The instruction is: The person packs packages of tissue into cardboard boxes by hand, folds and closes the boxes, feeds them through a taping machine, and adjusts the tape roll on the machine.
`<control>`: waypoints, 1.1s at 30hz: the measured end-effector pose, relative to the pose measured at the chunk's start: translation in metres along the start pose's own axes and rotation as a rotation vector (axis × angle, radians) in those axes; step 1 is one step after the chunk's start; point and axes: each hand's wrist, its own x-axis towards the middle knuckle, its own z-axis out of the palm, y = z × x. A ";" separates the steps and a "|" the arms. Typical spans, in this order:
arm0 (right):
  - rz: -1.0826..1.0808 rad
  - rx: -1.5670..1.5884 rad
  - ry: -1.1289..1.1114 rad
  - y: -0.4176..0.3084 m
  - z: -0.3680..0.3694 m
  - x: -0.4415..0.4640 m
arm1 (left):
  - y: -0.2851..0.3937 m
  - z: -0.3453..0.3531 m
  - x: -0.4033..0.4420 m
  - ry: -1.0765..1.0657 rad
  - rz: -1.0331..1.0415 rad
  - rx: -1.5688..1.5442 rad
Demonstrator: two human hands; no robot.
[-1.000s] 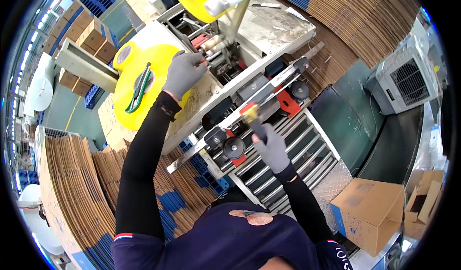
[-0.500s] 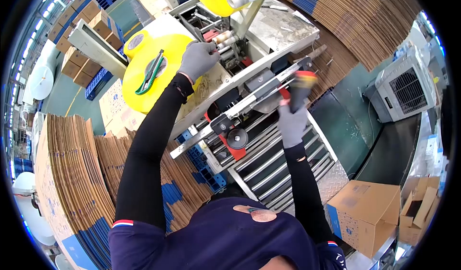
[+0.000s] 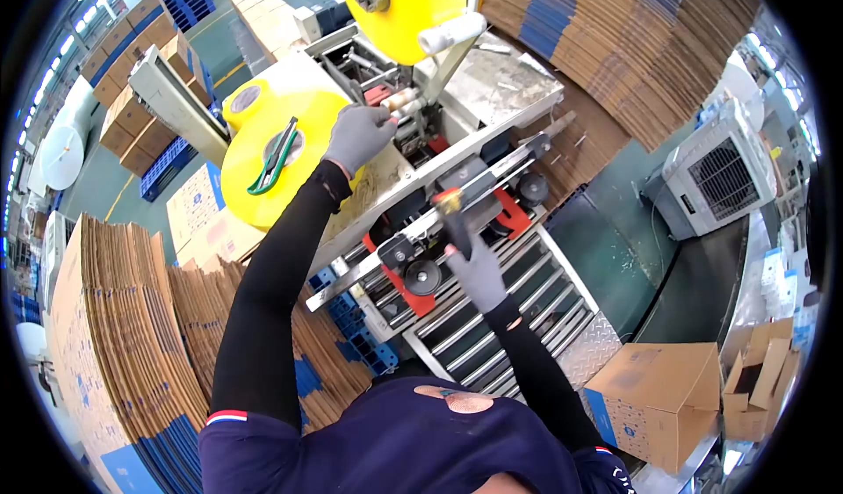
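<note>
My left hand (image 3: 358, 136), in a grey glove, is closed with its fingers curled beside the small rollers (image 3: 402, 101) of the machine. Whatever those fingers may hold is hidden. My right hand (image 3: 479, 276), also gloved, grips a dark-handled tool with a red and yellow end (image 3: 450, 206); its exact kind is blurred. That tool is above the machine's metal side rail (image 3: 413, 229). Left of my left hand lies a big yellow tape roll (image 3: 241, 173), with a green utility knife (image 3: 275, 162) on top. Another yellow roll (image 3: 408, 11) is mounted on the machine.
A roller conveyor (image 3: 518, 305) runs below the rail. Flattened cardboard stacks (image 3: 123, 310) stand at left, with more cardboard (image 3: 615, 46) at upper right. An open carton (image 3: 659, 389) sits at lower right, and a grey air cooler (image 3: 716, 173) stands beyond it.
My right hand has swung left and down in the view with the dark-handled tool, uncovering the rail's far end. My left hand stays by the rollers. The camera view has shifted slightly.
</note>
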 end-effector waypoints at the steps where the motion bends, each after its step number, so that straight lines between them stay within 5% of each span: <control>1: 0.012 0.007 -0.045 -0.008 0.003 -0.009 | 0.001 -0.001 0.000 0.019 0.018 0.009; 2: 0.058 0.025 -0.055 -0.013 0.010 -0.014 | 0.002 -0.004 0.001 -0.046 -0.066 -0.023; 6: 0.028 0.129 0.033 -0.026 0.028 -0.026 | 0.027 -0.016 -0.020 0.452 0.405 0.055; 7: -0.066 0.161 0.125 -0.026 0.035 -0.027 | 0.048 -0.024 -0.044 0.445 0.323 -0.047; 9: 0.070 0.138 0.093 -0.062 0.020 -0.034 | 0.089 -0.027 -0.101 0.294 -0.008 -0.288; 10: -0.054 0.047 0.085 -0.070 0.017 -0.041 | 0.099 -0.020 -0.129 -0.033 -0.291 -0.444; 11: -0.178 -0.041 0.082 -0.074 0.018 -0.044 | 0.115 -0.018 -0.149 -0.021 -0.071 -0.371; 12: -0.550 -0.011 0.156 -0.071 0.029 -0.038 | 0.136 -0.017 -0.160 -0.035 -0.200 -0.666; 13: -0.344 0.073 -0.079 -0.092 0.023 -0.056 | 0.134 -0.015 -0.164 0.071 -0.201 -0.570; 15: -0.399 -0.224 -0.337 -0.094 0.012 -0.062 | 0.100 -0.009 -0.157 0.249 -0.081 -0.354; 16: -0.631 -0.343 -0.324 -0.099 -0.001 -0.064 | 0.098 -0.032 -0.143 0.220 -0.246 -0.351; 17: -0.679 -0.322 -0.305 -0.104 -0.015 -0.067 | 0.089 -0.055 -0.123 0.321 -0.139 -0.148; 18: -0.614 -0.357 -0.322 -0.099 -0.023 -0.070 | 0.072 -0.071 -0.109 0.403 -0.075 0.019; 23: -0.378 -0.598 -0.380 -0.014 -0.045 -0.122 | -0.004 -0.056 -0.081 0.130 -0.209 0.941; 27: -0.088 -0.670 -0.590 0.024 -0.064 -0.201 | 0.028 -0.072 -0.078 0.430 -0.125 0.872; 31: 0.068 -0.578 -0.602 0.088 -0.072 -0.301 | 0.104 -0.081 -0.125 0.540 0.177 0.672; 33: 0.291 -0.512 -0.616 0.119 -0.079 -0.351 | 0.126 -0.050 -0.172 0.463 0.171 0.501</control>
